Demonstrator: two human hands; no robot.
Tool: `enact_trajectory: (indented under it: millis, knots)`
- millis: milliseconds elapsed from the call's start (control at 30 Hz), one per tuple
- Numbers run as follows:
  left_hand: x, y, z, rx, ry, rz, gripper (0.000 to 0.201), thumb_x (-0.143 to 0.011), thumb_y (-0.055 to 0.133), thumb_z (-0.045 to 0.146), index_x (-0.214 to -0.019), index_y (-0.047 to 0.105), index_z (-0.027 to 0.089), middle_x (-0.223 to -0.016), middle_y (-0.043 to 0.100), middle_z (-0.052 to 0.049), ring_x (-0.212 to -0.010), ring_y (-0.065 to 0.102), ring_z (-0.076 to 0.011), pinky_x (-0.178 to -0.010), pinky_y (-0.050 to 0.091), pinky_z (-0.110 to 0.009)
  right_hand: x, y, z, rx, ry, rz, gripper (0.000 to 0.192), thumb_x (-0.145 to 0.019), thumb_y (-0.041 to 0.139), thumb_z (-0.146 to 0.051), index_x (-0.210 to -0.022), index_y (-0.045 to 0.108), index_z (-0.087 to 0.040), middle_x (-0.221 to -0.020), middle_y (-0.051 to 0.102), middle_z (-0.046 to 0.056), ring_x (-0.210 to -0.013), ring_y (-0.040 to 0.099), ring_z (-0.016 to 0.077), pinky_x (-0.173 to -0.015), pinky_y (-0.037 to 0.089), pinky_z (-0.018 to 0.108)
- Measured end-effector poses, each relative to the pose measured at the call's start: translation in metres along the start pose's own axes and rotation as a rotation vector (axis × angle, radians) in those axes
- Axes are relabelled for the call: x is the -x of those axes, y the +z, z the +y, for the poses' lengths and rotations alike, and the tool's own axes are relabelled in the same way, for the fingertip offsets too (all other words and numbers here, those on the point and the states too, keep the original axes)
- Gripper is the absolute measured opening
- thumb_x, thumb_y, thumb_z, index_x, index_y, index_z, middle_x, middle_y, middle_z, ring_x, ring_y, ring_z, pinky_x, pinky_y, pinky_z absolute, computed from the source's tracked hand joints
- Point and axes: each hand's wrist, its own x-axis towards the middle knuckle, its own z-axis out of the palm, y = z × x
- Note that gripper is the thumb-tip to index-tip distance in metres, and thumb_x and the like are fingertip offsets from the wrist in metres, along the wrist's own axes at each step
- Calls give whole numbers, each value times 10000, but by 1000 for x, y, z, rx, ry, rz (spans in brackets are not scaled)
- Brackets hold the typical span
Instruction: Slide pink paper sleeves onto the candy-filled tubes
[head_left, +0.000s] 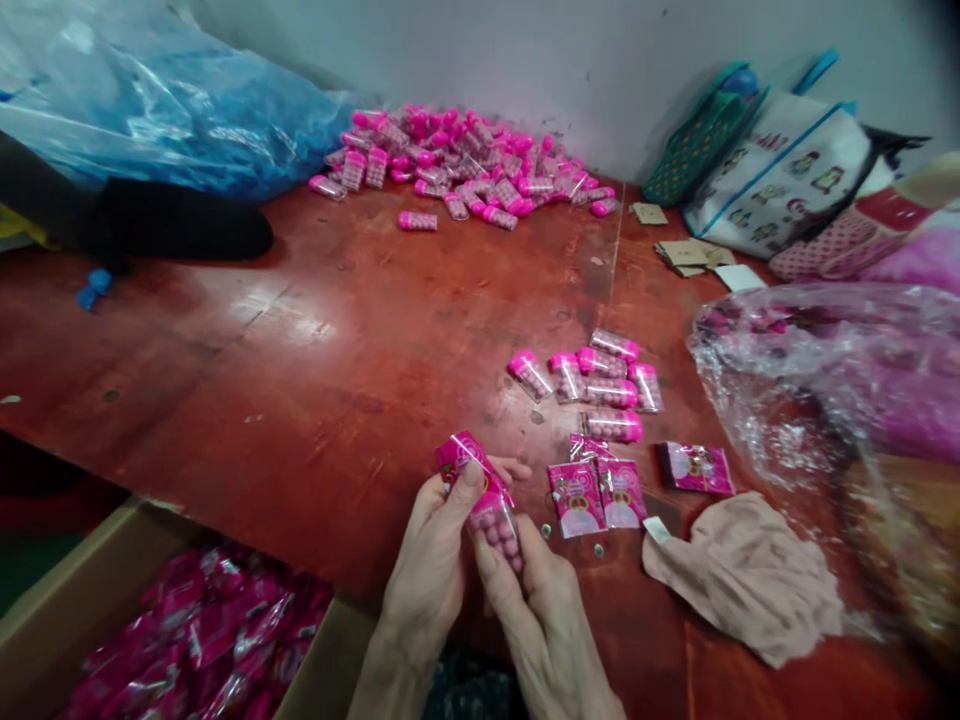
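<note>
Small clear plastic tubes of pink beads point(600, 380) lie mid-table — flat pink printed labels point(592, 495) before them, crumpled beige cloth point(750, 575) rightward.

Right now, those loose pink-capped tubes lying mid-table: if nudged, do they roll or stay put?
Probably roll: the tubes look round and lie on their sides on the smooth, glossy table. Likely light for their size, clear thin walls with small pink balls inside. Possibly slippery, since the plastic looks shiny. The cap may curve their path.
</note>
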Motion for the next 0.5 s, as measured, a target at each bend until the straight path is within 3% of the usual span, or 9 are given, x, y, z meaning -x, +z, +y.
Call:
enact_trajectory:
  millis: [100,267,500]
  knots:
    - [5,5,-2,84,-73,-41,253,-813,571,328,-799,695,108,-808,695,-84,-734,619,-167,-668,459,-251,1,3,-5,87,-24,-81,191,-842,515,-381,-850,616,-218,-619,605,1,-548,553,151,-509,419,228]
    - [14,6,-3,147,-226,-89,244,-821,563,304,-912,683,112,-753,698,-83,-540,577,-117,-553,448,-233,5,10,-6,115,-49,-6,299,-880,460,-349,-1107,588,-202,-675,644,31,-572,597,163,-526,418,235]
    - [17,-1,-2,162,-157,-81,228,-768,631,288,-919,696,131,-850,706,-103,-830,636,-213,-726,485,-283,-1,10,4,89,-57,-60,280,-894,440,-371,-1028,599,-183,-716,629,24,-670,606,162,-575,468,215]
